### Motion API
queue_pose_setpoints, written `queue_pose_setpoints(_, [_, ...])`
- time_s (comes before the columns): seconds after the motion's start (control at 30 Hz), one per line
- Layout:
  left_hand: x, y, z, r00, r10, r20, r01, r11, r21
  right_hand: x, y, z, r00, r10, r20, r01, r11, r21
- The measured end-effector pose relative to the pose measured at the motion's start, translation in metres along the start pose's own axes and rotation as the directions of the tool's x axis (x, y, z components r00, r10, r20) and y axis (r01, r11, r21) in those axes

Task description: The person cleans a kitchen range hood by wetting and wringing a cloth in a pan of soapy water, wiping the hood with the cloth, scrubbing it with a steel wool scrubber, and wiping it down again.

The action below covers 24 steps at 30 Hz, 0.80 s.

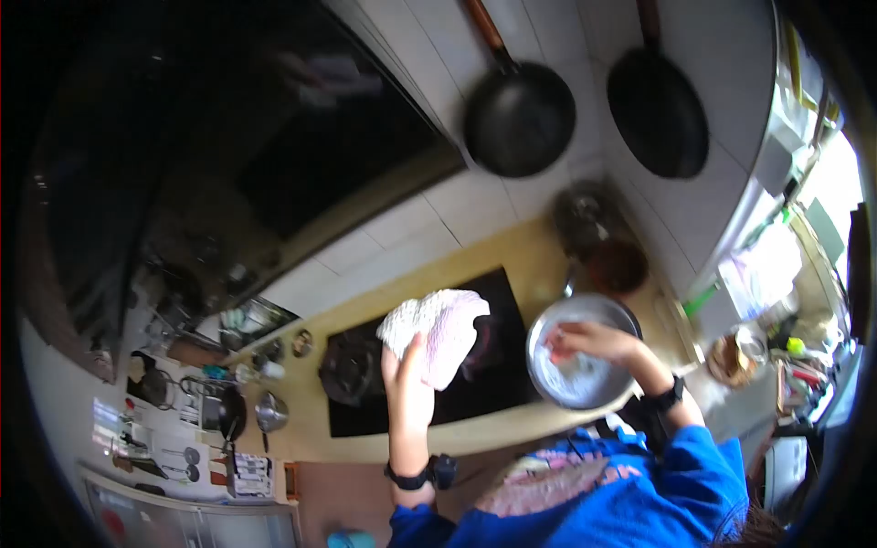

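My left hand (408, 373) is closed on a white and pale pink textured cloth (448, 333), raised above the black cooktop (498, 388). The cloth hangs bunched over my fingers and hides part of them. My right hand (598, 342) reaches into a round metal basin (619, 312) on the counter to the right of the cooktop. Its fingers are curled near the basin's middle, where something whitish lies, perhaps wet cloth or suds. What these fingers hold, if anything, I cannot make out.
A dark burner (347, 370) is at the cooktop's left. Two black frying pans, one left (521, 119) and one right (658, 114), hang on the tiled wall. A metal pot (589, 219) and a reddish-brown bowl (618, 265) stand behind the basin. A dark range hood (301, 137) overhangs the left side.
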<state>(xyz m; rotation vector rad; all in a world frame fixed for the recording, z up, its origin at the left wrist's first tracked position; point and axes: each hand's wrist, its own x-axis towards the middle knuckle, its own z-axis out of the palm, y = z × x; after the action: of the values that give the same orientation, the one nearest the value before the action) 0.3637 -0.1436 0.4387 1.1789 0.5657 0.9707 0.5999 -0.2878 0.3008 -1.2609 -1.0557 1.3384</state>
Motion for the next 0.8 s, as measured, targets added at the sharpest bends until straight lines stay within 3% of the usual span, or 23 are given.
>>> queue_pose_setpoints(0.1, [-0.002,0.038,0.008,0.919,0.393,-0.027,-0.381,0.904,0.196,-0.006,0.011,-0.017,1.000,-0.003,-0.012,0.003,1.000,-0.017])
queue_pose_setpoints(0.13, [-0.007,0.055,0.012,0.886,0.458,-0.071,-0.432,0.871,0.234,-0.004,0.023,-0.025,1.000,0.012,-0.020,-0.013,1.000,-0.019])
queue_pose_setpoints(0.17, [-0.011,0.074,0.028,0.821,0.567,-0.060,-0.540,0.807,0.237,-0.002,0.035,-0.033,1.000,0.006,-0.012,-0.006,1.000,-0.027])
queue_pose_setpoints(0.2, [-0.012,0.088,0.032,0.731,0.672,-0.116,-0.601,0.715,0.357,-0.005,0.031,-0.038,1.000,0.006,0.004,-0.006,1.000,-0.027])
queue_pose_setpoints(0.23, [-0.007,0.104,0.048,0.571,0.815,-0.095,-0.702,0.545,0.458,-0.001,0.040,-0.045,1.000,0.003,0.029,-0.003,1.000,-0.013])
queue_pose_setpoints(0.27, [-0.008,0.123,0.061,0.487,0.872,-0.056,-0.705,0.430,0.564,0.001,0.044,-0.052,0.998,0.010,0.063,-0.009,1.000,-0.015])
queue_pose_setpoints(0.3, [-0.011,0.140,0.082,0.425,0.903,-0.061,-0.666,0.358,0.655,0.000,0.041,-0.058,0.995,0.024,0.100,-0.022,1.000,-0.015])
queue_pose_setpoints(0.33, [-0.007,0.153,0.102,0.274,0.961,-0.034,-0.603,0.200,0.772,-0.001,0.039,-0.062,0.991,0.034,0.133,-0.034,0.999,-0.006])
queue_pose_setpoints(0.4, [0.002,0.183,0.125,0.170,0.970,0.172,-0.529,-0.058,0.847,-0.002,0.036,-0.069,0.979,0.062,0.196,-0.066,0.998,0.012])
queue_pose_setpoints(0.43, [0.005,0.201,0.131,0.234,0.920,0.316,-0.412,-0.201,0.889,-0.001,0.041,-0.071,0.973,0.055,0.225,-0.068,0.997,0.047])
queue_pose_setpoints(0.47, [0.012,0.216,0.151,0.223,0.871,0.437,-0.404,-0.325,0.855,0.002,0.050,-0.072,0.967,0.048,0.251,-0.071,0.994,0.084])
queue_pose_setpoints(0.5, [0.021,0.226,0.178,0.163,0.802,0.575,-0.293,-0.517,0.804,0.003,0.054,-0.076,0.960,0.041,0.277,-0.077,0.990,0.120])
queue_pose_setpoints(0.53, [0.026,0.235,0.200,0.163,0.722,0.672,-0.189,-0.646,0.740,0.002,0.050,-0.075,0.949,0.084,0.302,-0.111,0.991,0.072])
queue_pose_setpoints(0.57, [0.036,0.243,0.217,0.226,0.720,0.656,-0.111,-0.651,0.751,0.004,0.053,-0.077,0.935,0.093,0.341,-0.131,0.987,0.091])
queue_pose_setpoints(0.6, [0.052,0.252,0.220,0.186,0.612,0.769,0.022,-0.785,0.619,0.008,0.061,-0.077,0.920,0.100,0.379,-0.152,0.982,0.110])
queue_pose_setpoints(0.63, [0.063,0.257,0.225,0.158,0.538,0.828,0.247,-0.833,0.495,0.013,0.069,-0.076,0.903,0.106,0.417,-0.172,0.977,0.125])
queue_pose_setpoints(0.7, [0.068,0.267,0.232,0.195,0.404,0.894,0.334,-0.884,0.327,0.016,0.077,-0.073,0.878,0.093,0.469,-0.157,0.983,0.100])
queue_pose_setpoints(0.8, [0.062,0.268,0.242,0.325,0.421,0.847,0.328,-0.890,0.317,0.016,0.072,-0.069,0.853,0.095,0.512,-0.166,0.982,0.094])
